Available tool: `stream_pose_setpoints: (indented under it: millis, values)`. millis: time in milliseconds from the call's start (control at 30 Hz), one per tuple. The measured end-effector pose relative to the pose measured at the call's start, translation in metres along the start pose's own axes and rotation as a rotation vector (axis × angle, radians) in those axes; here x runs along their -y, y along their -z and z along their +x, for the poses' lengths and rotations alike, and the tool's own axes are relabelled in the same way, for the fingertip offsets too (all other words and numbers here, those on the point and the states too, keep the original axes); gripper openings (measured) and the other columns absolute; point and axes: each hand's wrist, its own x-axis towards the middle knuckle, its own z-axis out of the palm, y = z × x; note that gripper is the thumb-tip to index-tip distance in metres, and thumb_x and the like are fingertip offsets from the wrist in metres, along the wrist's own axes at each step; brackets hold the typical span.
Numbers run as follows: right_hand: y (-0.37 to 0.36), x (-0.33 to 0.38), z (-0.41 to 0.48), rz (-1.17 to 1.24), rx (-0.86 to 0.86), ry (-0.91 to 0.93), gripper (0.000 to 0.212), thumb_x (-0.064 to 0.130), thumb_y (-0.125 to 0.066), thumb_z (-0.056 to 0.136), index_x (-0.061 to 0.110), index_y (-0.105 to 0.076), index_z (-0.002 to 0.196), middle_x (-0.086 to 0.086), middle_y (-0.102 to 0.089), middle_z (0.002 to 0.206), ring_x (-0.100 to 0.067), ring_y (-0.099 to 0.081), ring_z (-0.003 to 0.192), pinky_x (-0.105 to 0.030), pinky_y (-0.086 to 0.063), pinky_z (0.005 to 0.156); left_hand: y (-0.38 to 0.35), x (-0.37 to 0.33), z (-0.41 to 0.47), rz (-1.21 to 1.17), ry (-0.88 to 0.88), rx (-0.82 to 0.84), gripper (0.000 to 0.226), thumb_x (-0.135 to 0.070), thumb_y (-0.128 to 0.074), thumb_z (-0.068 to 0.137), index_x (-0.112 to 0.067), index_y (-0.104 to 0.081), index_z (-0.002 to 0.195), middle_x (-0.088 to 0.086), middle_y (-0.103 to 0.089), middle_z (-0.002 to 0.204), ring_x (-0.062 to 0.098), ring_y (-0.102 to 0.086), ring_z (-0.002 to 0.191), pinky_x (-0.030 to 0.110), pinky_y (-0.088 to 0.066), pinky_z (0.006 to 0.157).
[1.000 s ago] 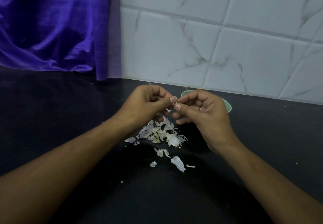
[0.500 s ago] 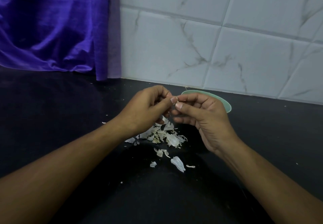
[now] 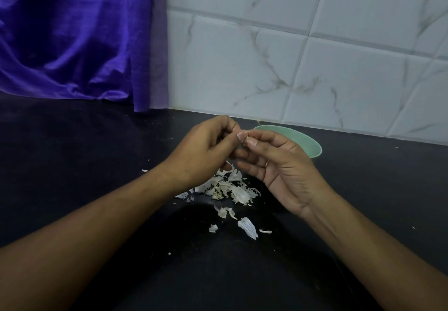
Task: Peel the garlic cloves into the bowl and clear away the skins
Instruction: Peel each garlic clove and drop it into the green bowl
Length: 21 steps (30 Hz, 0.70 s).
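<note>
My left hand [image 3: 206, 150] and my right hand [image 3: 278, 165] meet above the black counter, fingertips together. Between them they pinch a small garlic clove [image 3: 244, 138], mostly hidden by the fingers. A pale green bowl [image 3: 305, 141] sits just behind my right hand, its inside partly hidden. A pile of white garlic skins [image 3: 230, 189] lies on the counter below the hands. A few loose skin pieces [image 3: 247, 228] lie nearer to me.
The black counter [image 3: 97, 165] runs to a white marbled tile wall [image 3: 291, 56] at the back. A purple cloth [image 3: 72, 39] hangs at the back left, reaching the counter. Tiny skin flecks [image 3: 144, 170] are scattered left of the pile.
Both hands have stayed together over the skin pile, shifting slightly up and back. My right hand has turned a little, showing more of the bowl's rim.
</note>
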Motion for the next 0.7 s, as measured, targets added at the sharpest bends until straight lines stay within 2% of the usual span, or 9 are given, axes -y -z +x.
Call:
stream_pose_setpoints:
  millis: [67, 133, 200, 300, 400, 567, 700]
  values:
    - [0.0009, 0.0006, -0.0002, 0.008, 0.012, -0.041, 0.019, 0.007, -0.072, 0.082, 0.007, -0.074, 0.101, -0.012, -0.076, 0.100, -0.024, -0.075, 0.089, -0.030, -0.062, 0.068, -0.0006, 0.0012, -0.0008, 0.023, -0.022, 0.005, 0.013, -0.020, -0.058, 0.106, -0.014, -0.062, 0.095, -0.004, -0.065, 0.079, 0.012, -0.065, 0.072, 0.041, -0.061, 0.067]
    - [0.0015, 0.0013, -0.0003, -0.002, 0.012, -0.061, 0.020, 0.007, -0.072, 0.081, 0.007, -0.073, 0.101, -0.013, -0.076, 0.102, -0.027, -0.076, 0.092, -0.031, -0.063, 0.069, -0.0005, 0.0022, -0.0017, 0.064, -0.044, 0.009, 0.015, -0.027, -0.059, 0.105, -0.019, -0.061, 0.093, -0.008, -0.064, 0.076, 0.019, -0.063, 0.067, 0.046, -0.061, 0.067]
    - [0.0013, 0.0021, -0.0002, -0.018, 0.006, -0.062, 0.020, 0.007, -0.073, 0.080, 0.007, -0.073, 0.100, -0.014, -0.077, 0.102, -0.028, -0.076, 0.093, -0.032, -0.064, 0.070, 0.0000, 0.0017, -0.0024, 0.128, -0.076, 0.005, 0.015, -0.034, -0.058, 0.102, -0.024, -0.060, 0.091, -0.008, -0.063, 0.075, 0.032, -0.063, 0.072, 0.054, -0.059, 0.069]
    - [0.0016, 0.0029, 0.0003, 0.005, 0.007, -0.066, 0.017, 0.004, -0.073, 0.077, 0.009, -0.072, 0.093, -0.013, -0.077, 0.096, -0.026, -0.077, 0.087, -0.035, -0.065, 0.075, -0.0001, 0.0006, -0.0025, 0.175, -0.099, -0.006, 0.014, -0.029, -0.059, 0.105, -0.024, -0.059, 0.092, -0.008, -0.063, 0.073, 0.023, -0.062, 0.069, 0.055, -0.056, 0.068]
    - [0.0022, 0.0035, 0.0014, 0.062, 0.023, -0.094, 0.015, 0.000, -0.072, 0.076, 0.010, -0.071, 0.088, -0.011, -0.076, 0.090, -0.022, -0.076, 0.082, -0.036, -0.065, 0.080, -0.0003, -0.0002, -0.0028, 0.181, -0.102, 0.001, 0.014, -0.028, -0.058, 0.106, -0.021, -0.060, 0.094, -0.004, -0.067, 0.076, 0.028, -0.065, 0.073, 0.055, -0.056, 0.069]
    - [0.0047, 0.0041, 0.0027, 0.055, 0.017, -0.058, 0.019, -0.003, -0.071, 0.076, 0.009, -0.068, 0.091, -0.011, -0.074, 0.086, -0.020, -0.076, 0.077, -0.032, -0.064, 0.070, -0.0013, -0.0011, -0.0028, 0.055, -0.055, 0.008, 0.012, -0.031, -0.060, 0.102, -0.021, -0.062, 0.095, -0.002, -0.071, 0.081, 0.033, -0.070, 0.081, 0.052, -0.062, 0.070]
    - [0.0063, 0.0050, 0.0031, -0.010, -0.010, 0.054, 0.026, -0.004, -0.072, 0.077, 0.002, -0.067, 0.101, -0.015, -0.074, 0.087, -0.019, -0.076, 0.074, -0.028, -0.062, 0.066, -0.0013, -0.0046, -0.0017, -0.067, 0.022, -0.011, 0.007, -0.017, -0.062, 0.104, -0.014, -0.067, 0.103, 0.013, -0.073, 0.093, 0.020, -0.070, 0.083, 0.044, -0.063, 0.070]
